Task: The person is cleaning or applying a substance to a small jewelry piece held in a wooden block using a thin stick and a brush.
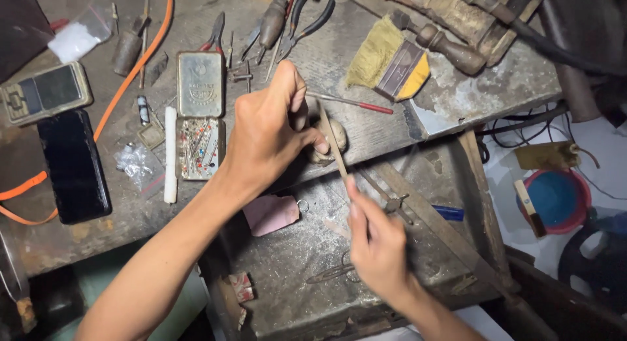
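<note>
My left hand (271, 129) is closed over a small rounded peg (338, 137) at the front edge of the worn wooden bench (366, 60), its fingers pinched on something small that I cannot make out. A long thin flat file (332, 140) runs slantwise from under those fingers down to my right hand (379, 246), which grips its lower end. The file lies across the peg. My right hand is slightly blurred.
An open tin (199, 148) with several small bits, its lid (200, 83), a white stick (170, 155), a black phone (73, 165), a pocket scale (44, 92), an orange cord (134, 63), pliers (305, 24) and a brush (392, 60) lie on the bench. A lower tray (294, 249) holds a pink cloth (271, 214).
</note>
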